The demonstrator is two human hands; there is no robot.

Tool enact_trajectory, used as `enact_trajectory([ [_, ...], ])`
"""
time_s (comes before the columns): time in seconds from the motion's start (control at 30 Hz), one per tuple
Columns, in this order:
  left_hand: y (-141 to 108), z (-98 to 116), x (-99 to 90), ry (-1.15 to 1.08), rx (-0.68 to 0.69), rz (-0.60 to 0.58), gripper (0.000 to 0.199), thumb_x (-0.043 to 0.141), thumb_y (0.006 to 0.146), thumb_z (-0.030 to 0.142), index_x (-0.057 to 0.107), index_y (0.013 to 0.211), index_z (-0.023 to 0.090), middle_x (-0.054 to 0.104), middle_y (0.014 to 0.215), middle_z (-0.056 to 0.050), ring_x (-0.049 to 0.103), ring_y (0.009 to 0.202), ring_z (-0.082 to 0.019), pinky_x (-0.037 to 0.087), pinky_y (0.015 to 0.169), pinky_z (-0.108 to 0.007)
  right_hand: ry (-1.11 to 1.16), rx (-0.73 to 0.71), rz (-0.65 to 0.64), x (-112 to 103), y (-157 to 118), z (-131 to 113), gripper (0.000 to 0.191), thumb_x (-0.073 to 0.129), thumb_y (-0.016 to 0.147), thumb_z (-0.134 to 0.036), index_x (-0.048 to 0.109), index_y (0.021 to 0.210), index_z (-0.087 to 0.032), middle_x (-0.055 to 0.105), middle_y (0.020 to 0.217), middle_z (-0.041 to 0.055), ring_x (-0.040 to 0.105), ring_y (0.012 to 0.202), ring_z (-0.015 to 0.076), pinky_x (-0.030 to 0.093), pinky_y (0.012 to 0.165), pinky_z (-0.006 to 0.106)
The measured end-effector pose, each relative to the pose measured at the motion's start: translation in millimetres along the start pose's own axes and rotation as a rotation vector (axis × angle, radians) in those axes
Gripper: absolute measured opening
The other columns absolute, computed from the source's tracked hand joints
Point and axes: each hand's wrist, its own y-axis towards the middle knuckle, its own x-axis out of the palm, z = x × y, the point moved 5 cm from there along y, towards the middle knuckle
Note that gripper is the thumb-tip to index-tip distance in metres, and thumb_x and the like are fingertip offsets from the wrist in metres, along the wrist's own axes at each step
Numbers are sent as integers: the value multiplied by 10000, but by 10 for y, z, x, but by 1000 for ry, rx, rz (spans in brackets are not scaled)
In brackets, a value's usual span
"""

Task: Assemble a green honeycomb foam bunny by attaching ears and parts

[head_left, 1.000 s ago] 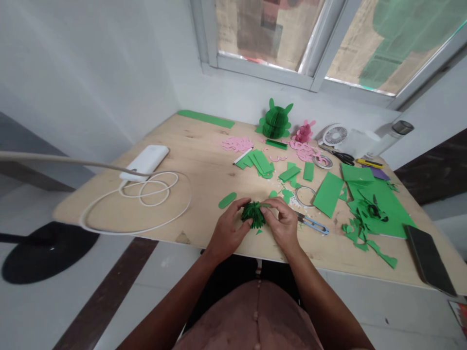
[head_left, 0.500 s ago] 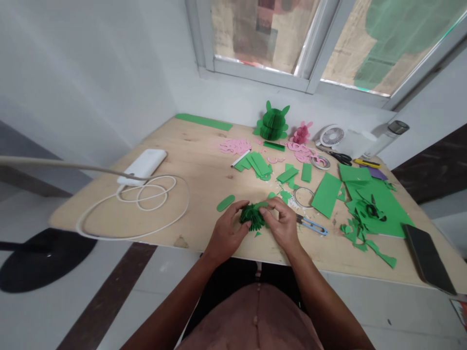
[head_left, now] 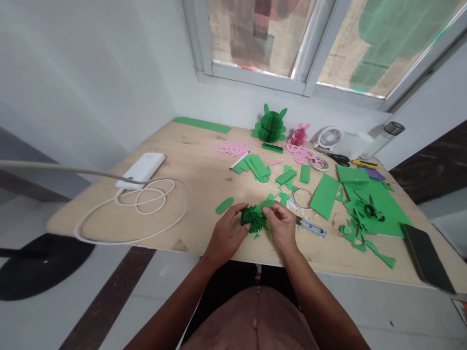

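Note:
Between my hands, just above the table's near edge, is a dark green pleated paper ball [head_left: 252, 219] with many fanned folds. My left hand [head_left: 229, 234] is closed on its left side, thumb in front and fingers behind. My right hand [head_left: 283, 224] pinches a flat, lighter green paper piece [head_left: 264, 206] at the ball's upper right; whether the piece is attached cannot be made out. A loose green paper oval [head_left: 224, 205] lies on the table left of the ball. Blue-handled thread snips [head_left: 312, 226] rest just right of my right hand.
Green paper strips [head_left: 257, 166], pink scraps [head_left: 233, 148] and a tape roll [head_left: 302, 199] lie beyond my hands. A green paper figure [head_left: 270, 126] and a small fan [head_left: 329, 138] stand at the back. A white power bank [head_left: 142, 170] with a looped cable is left; a phone [head_left: 426, 257] is right.
My right hand has shifted slightly, and more of the flat green piece now shows over the ball. My left hand keeps its hold. The view has tilted a little.

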Motion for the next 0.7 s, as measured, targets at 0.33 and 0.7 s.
enact_trajectory([
  [0.33,9,52,-4,10,12,-5,367,544,803,229,524,1169,213,619,1178,-75,579,1116,-224,446,991,-414,-134,-157,5,29,-9,-105,178,676,765,-314,628,642,-194,545,618,-17,496,618,139,410,598,275],
  [0.7,18,23,1,4,-8,1,370,555,797,235,530,1166,215,624,1172,-73,589,1108,-224,458,987,-415,-237,-254,-88,30,-13,-154,85,636,803,-245,669,735,-205,595,697,14,551,696,166,435,660,303],
])
